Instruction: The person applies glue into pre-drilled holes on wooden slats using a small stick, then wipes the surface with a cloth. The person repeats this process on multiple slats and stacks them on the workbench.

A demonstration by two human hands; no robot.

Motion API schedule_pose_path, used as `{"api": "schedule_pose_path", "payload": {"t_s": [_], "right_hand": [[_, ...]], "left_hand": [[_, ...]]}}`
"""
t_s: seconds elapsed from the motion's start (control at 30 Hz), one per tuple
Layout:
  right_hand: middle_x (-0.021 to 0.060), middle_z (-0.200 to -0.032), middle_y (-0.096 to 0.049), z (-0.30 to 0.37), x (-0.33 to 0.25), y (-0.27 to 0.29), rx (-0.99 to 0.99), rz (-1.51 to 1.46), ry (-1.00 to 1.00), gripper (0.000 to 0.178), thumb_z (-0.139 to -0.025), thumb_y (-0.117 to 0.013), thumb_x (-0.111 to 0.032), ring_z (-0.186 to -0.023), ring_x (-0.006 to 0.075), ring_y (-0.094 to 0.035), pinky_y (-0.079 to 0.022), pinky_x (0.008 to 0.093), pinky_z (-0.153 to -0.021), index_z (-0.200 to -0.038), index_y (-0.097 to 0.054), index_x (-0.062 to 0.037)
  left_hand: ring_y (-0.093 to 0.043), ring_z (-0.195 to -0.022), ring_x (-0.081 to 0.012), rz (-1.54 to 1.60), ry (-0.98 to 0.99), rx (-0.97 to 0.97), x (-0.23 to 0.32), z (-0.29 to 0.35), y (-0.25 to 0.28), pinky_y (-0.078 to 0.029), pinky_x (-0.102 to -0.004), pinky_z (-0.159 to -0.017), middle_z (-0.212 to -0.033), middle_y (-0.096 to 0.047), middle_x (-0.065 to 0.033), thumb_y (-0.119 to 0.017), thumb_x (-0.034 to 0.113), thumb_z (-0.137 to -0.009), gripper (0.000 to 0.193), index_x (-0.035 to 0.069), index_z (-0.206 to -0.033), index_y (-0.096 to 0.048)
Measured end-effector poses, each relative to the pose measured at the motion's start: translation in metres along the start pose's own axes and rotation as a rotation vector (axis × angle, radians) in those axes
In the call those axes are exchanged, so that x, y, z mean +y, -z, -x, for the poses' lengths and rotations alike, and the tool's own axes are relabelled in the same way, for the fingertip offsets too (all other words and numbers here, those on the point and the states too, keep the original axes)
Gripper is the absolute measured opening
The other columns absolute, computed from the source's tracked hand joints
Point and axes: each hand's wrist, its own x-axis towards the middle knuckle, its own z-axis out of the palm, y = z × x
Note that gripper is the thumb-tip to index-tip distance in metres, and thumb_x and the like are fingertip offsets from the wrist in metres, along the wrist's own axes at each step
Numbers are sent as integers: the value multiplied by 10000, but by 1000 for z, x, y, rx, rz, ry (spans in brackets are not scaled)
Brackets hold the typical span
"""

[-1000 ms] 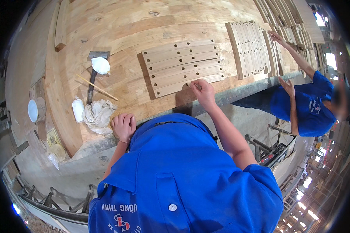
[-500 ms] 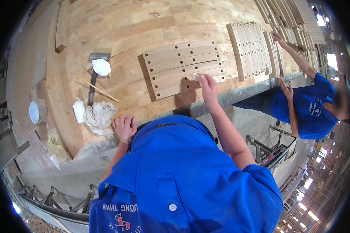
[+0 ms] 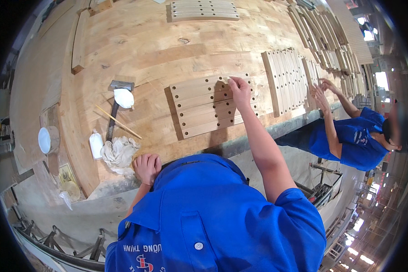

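Observation:
My right hand (image 3: pixel 241 94) is raised over a row of pale wooden slats (image 3: pixel 197 108) laid side by side, with dark round holes at their ends and middles. Between its thumb and fingers is pinched a small whitish piece (image 3: pixel 228 80), mostly hidden, so its kind is unclear. The pinch hovers near the far slats, casting a shadow across them. On the bench's near edge rests my left hand (image 3: pixel 147 168), fingers bent loosely and holding nothing. Just left of it lies a crumpled whitish cloth (image 3: pixel 119 154).
A hammer (image 3: pixel 114 109), white bottle (image 3: pixel 96 145), thin stick (image 3: pixel 118 121) and white cup (image 3: pixel 45 140) are at the left. More drilled slats (image 3: pixel 283 81) lie to the right, another group (image 3: pixel 204 11) at the back. A co-worker (image 3: pixel 344 136) reaches over the bench at right.
My right hand has moved away from me, from the near slats to the far ones, still pinching the whitish piece. My left hand stays put. The view has shifted; the co-worker's hands have come closer together.

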Motion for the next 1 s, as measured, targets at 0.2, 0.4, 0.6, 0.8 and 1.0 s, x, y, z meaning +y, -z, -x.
{"api": "schedule_pose_path", "payload": {"t_s": [0.2,0.4,0.6,0.8,1.0], "right_hand": [[94,-753,-662,-4,-7,-8,69,193,74,242,-887,-689,-209,-667,147,-584,-488,296,-652,-985,-706,12],[136,-827,-683,-5,-10,-13,67,258,185,191,-883,-686,-156,-715,197,-638,-516,321,-692,-969,-690,15],[115,-861,-705,-6,-9,-16,64,364,185,227,-888,-705,-201,-809,180,-668,-519,318,-756,-986,-696,4],[71,-817,-690,-1,-8,-18,143,209,163,227,-882,-712,-200,-717,115,-595,-492,272,-698,-980,-696,5],[96,-789,-680,13,-9,2,61,190,48,228,-882,-695,-209,-743,144,-627,-499,284,-700,-980,-700,-3]], "left_hand": [[-550,-826,-227,0,-1,9,0,0,0,-401,-386,-755,-854,-586,13,-710,201,-748,116,204,-854,-663],[-556,-813,-215,-15,-16,11,0,-2,2,-395,-379,-739,-845,-585,21,-709,204,-747,112,203,-846,-656],[-552,-813,-224,-11,-17,8,0,-2,3,-397,-378,-742,-840,-581,13,-708,208,-751,108,199,-847,-660],[-546,-812,-233,-4,-22,3,0,-2,3,-399,-381,-741,-842,-580,6,-706,208,-760,103,196,-853,-665],[-544,-810,-233,5,-18,6,-1,-2,2,-400,-383,-739,-843,-580,5,-703,207,-764,99,197,-855,-665]]}}
